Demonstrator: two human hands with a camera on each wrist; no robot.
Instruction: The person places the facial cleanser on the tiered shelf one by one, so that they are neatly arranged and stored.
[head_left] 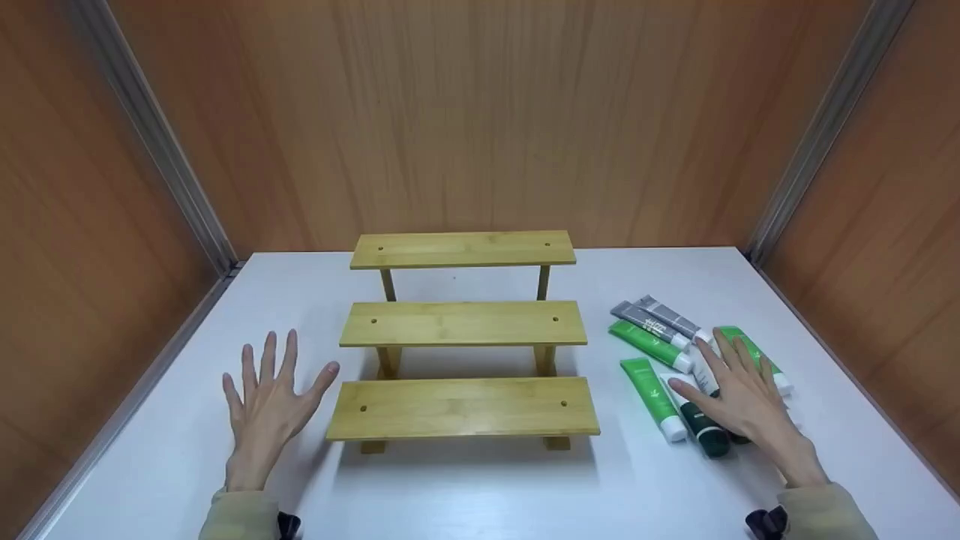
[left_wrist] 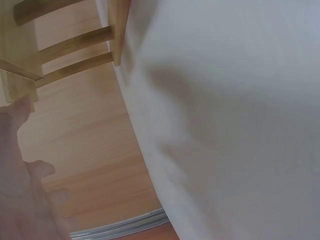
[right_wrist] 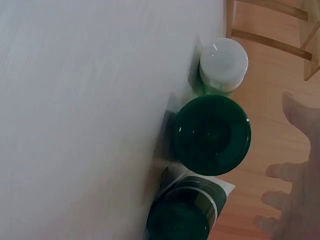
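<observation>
My left hand (head_left: 264, 409) is spread above the white table, left of a three-tier wooden stand (head_left: 463, 409), holding nothing. On the right, my right hand (head_left: 746, 397) hovers with fingers extended over a pile of squeeze tubes. Among them are a green tube with a white cap (head_left: 652, 397), another green tube (head_left: 651, 345), a grey tube (head_left: 651, 324) and a tube with a dark green cap (head_left: 705, 429). The right hand partly covers several tubes. In the right wrist view a dark green cap (right_wrist: 212, 135) and a white cap (right_wrist: 224, 64) face the camera, apart from the fingers.
A wooden back wall (head_left: 465, 112) and side walls enclose the white table (head_left: 465, 499). Grey metal strips (head_left: 161, 135) run along the corners. The stand occupies the middle, between the two hands.
</observation>
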